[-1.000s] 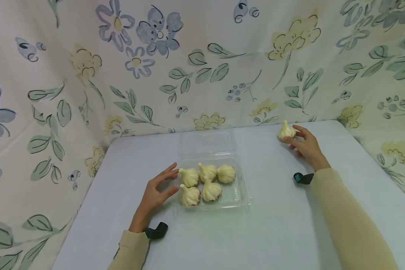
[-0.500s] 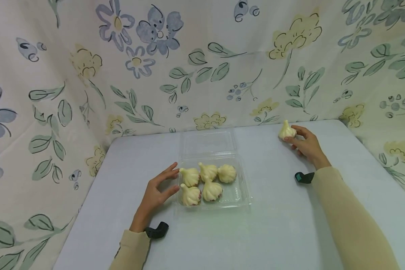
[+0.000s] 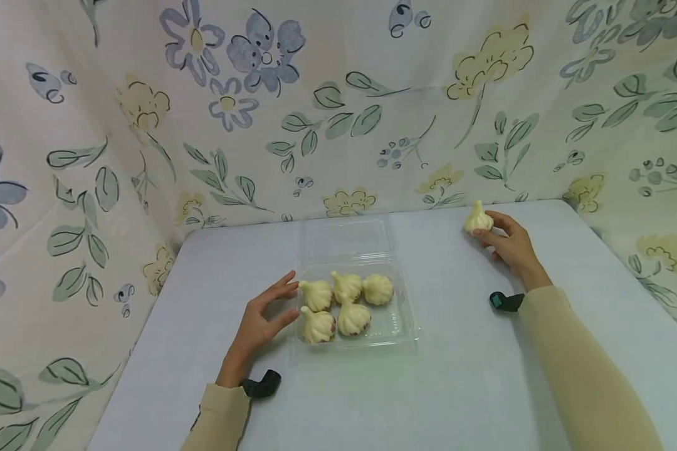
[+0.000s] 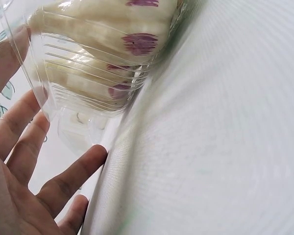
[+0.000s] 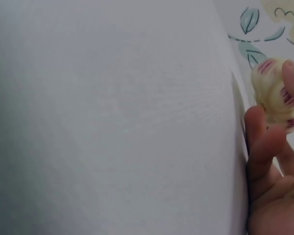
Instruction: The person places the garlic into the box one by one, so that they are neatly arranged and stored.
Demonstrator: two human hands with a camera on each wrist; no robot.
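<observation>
At the back right of the table, my right hand (image 3: 512, 246) pinches a pale garlic bulb (image 3: 477, 219) between thumb and fingers, its stem pointing up. In the right wrist view the bulb (image 5: 274, 90) shows purple streaks, with the thumb lying on it. Several more garlic bulbs (image 3: 354, 319) lie in a clear plastic clamshell container (image 3: 393, 327), whose front right part holds none. My left hand (image 3: 264, 316) is at the container's left side, thumb and fingertips right at its rim. The left wrist view shows that hand (image 4: 32, 176) with fingers spread beside the ribbed clear wall.
The container's clear lid (image 3: 346, 240) lies folded back toward the rear edge of the white table (image 3: 451, 388). Behind and to the sides hangs a floral curtain (image 3: 327, 144). A black wrist device (image 3: 262, 384) is on the left wrist, another (image 3: 506, 301) on the right.
</observation>
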